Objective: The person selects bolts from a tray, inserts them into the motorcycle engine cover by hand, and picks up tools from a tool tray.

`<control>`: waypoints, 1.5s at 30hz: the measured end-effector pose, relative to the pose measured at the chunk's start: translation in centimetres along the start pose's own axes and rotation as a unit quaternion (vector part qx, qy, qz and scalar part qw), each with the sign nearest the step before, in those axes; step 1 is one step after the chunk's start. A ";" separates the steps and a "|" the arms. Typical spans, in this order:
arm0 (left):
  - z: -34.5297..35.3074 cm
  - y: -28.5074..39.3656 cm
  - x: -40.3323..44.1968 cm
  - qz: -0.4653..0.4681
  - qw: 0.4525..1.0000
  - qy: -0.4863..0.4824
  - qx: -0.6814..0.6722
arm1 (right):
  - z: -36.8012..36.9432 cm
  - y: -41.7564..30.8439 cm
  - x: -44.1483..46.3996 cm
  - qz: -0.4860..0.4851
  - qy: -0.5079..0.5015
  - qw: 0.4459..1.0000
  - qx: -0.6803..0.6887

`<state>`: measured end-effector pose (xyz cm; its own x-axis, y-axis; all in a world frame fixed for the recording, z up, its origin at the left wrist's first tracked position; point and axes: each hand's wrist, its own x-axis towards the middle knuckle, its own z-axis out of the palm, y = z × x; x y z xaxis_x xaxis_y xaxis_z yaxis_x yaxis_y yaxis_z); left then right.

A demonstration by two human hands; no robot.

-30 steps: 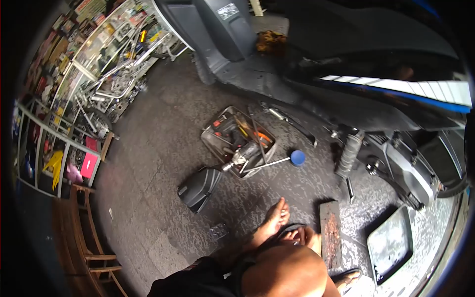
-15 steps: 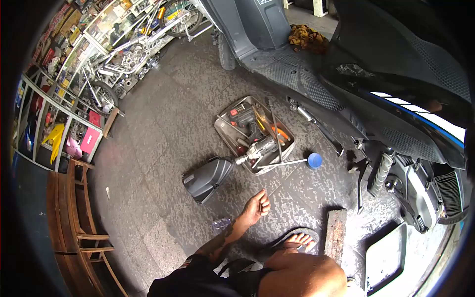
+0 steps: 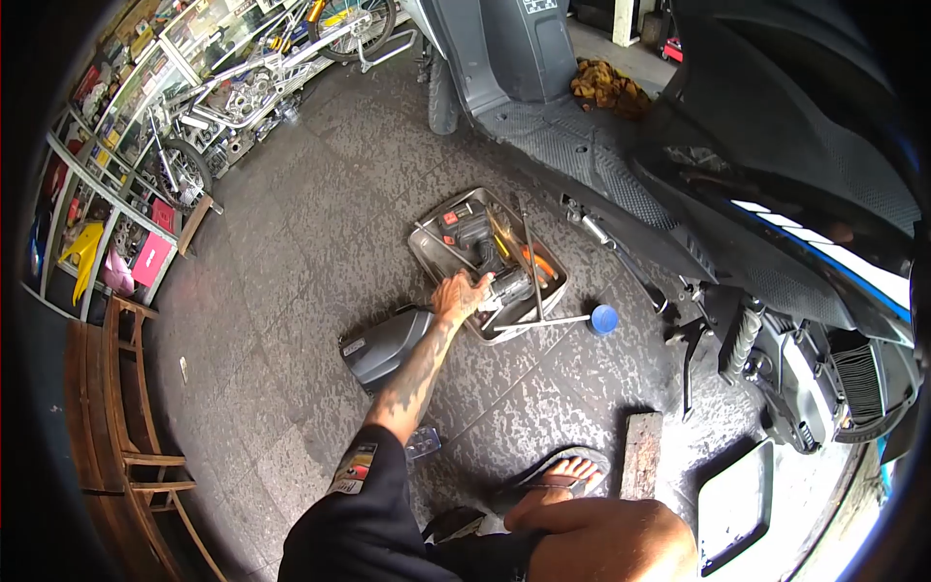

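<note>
My left hand (image 3: 460,298) reaches over the near left side of a metal tool tray (image 3: 419,254) on the floor. Its fingers close round the front end of a cordless impact wrench (image 3: 512,286), which lies in the tray with its battery end toward the far left; the nose is hidden under the hand. Also in the tray are an orange-handled tool (image 3: 539,262) and a long T-handle wrench (image 3: 532,247) lying across it. A dark grey plastic cover (image 3: 383,347) rests on the floor just left of my forearm. My right hand is out of view.
A black scooter (image 3: 621,184) stands at the right, a yellowish cloth (image 3: 609,87) on its footboard. On the floor are a blue round cap (image 3: 603,319), a wooden block (image 3: 641,456), a shallow tray (image 3: 769,504) and a clear plastic pack (image 3: 423,443). A wooden bench (image 3: 97,407) stands left.
My left hand has moved forward from above the floor into the tray and onto the impact wrench's front end. The view has shifted slightly, so the floor things appear further left.
</note>
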<state>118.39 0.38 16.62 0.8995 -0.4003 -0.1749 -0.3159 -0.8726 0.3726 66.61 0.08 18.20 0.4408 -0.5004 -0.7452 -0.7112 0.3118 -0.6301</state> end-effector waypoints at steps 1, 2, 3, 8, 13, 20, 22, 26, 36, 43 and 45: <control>0.2 -0.1 0.9 0.001 1.000 0.001 -0.005 | 0.0 -0.3 -0.1 0.000 0.005 1.000 0.002; 0.6 0.0 1.8 -0.026 0.999 -0.036 0.018 | -0.1 -0.6 -0.1 -0.001 0.009 1.000 0.006; 0.7 0.5 2.4 -0.051 0.995 -0.073 0.042 | 0.0 -0.7 -0.2 0.001 0.014 1.000 0.008; 1.8 2.4 4.8 -0.072 0.986 -0.146 0.045 | -3.3 -2.2 -1.3 -0.011 0.100 0.994 0.045; 4.1 0.5 7.6 -0.141 0.969 -0.169 -0.108 | -8.1 -4.5 -1.4 -0.090 0.214 0.969 0.083; 8.3 -8.2 12.7 -0.132 0.982 -0.084 -0.104 | -2.2 -13.8 7.2 -0.215 0.026 0.975 0.054; 6.3 -6.1 11.5 -0.177 0.969 -0.096 -0.146 | -0.8 -14.0 9.5 -0.232 -0.010 0.971 0.062; 11.4 -8.1 14.5 -0.147 0.959 -0.053 -0.236 | 1.6 -16.2 9.2 -0.180 -0.045 0.979 0.083; 8.0 -5.9 10.7 -0.151 0.939 -0.003 -0.308 | 8.6 -20.4 15.1 -0.318 0.038 0.947 -0.025; 3.7 -3.4 6.1 -0.023 0.960 0.035 -0.277 | 14.3 -25.8 20.9 -0.466 0.054 0.824 -0.317; 3.9 -3.8 5.8 0.022 0.960 0.058 -0.274 | 15.7 -26.0 22.6 -0.484 0.058 0.787 -0.378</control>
<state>123.60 0.31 10.60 0.9264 -0.3723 -0.0563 -0.1779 -0.5644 0.8061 103.70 -6.66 14.34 0.9548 -0.2919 0.0571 -0.2148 -0.8095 -0.5465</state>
